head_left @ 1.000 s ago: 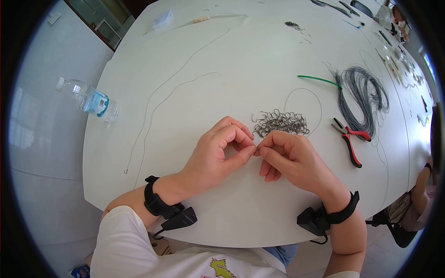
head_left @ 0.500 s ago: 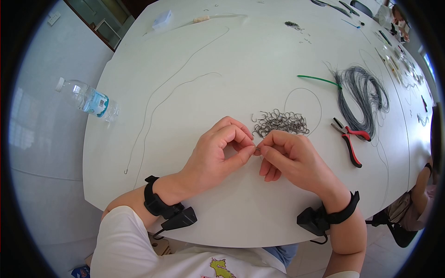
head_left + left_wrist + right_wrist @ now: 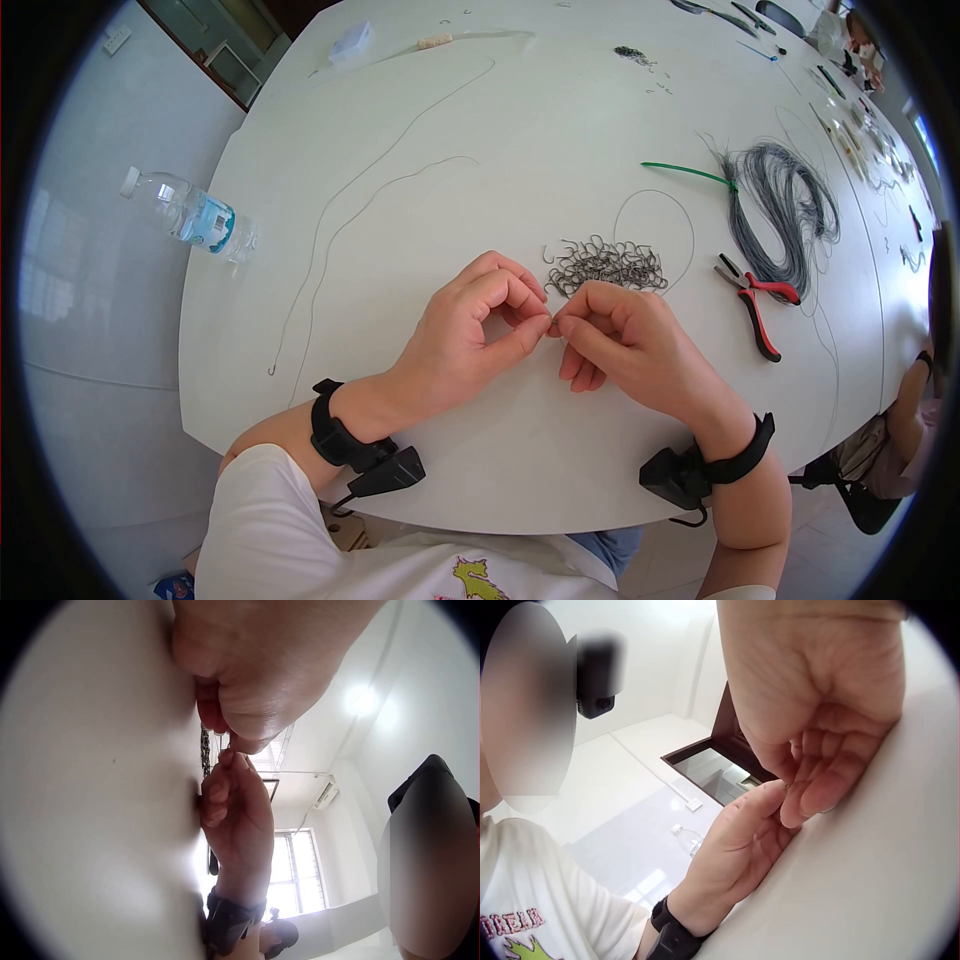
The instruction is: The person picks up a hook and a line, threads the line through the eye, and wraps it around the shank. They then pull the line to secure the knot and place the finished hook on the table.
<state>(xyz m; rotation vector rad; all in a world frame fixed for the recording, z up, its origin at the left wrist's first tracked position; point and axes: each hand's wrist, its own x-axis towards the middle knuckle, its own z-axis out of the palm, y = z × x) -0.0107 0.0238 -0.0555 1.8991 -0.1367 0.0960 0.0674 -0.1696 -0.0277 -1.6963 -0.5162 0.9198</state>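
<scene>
Thumb to fingertip, the left hand (image 3: 468, 318) and the right hand (image 3: 640, 345) meet just in front of a pile of dark metal hooks (image 3: 605, 265). Between the two sets of fingertips a tiny dark piece shows, probably a hook; most of it is hidden. In the right wrist view the right hand (image 3: 821, 697) pinches at the same spot as the left hand (image 3: 739, 840). A thin line curves in a loop (image 3: 692, 230) behind the pile.
Red-and-black pliers (image 3: 757, 325) and a grey strand bundle (image 3: 775, 215) with a green tie (image 3: 685, 172) lie at the right. Two long thin lines (image 3: 325, 215) stretch across the left. A water bottle (image 3: 205, 220) lies at the left edge; a small hook pile (image 3: 630, 53) lies farther back.
Both hands keep nearly the same place and pinch, with only very slight movement at the fingertips.
</scene>
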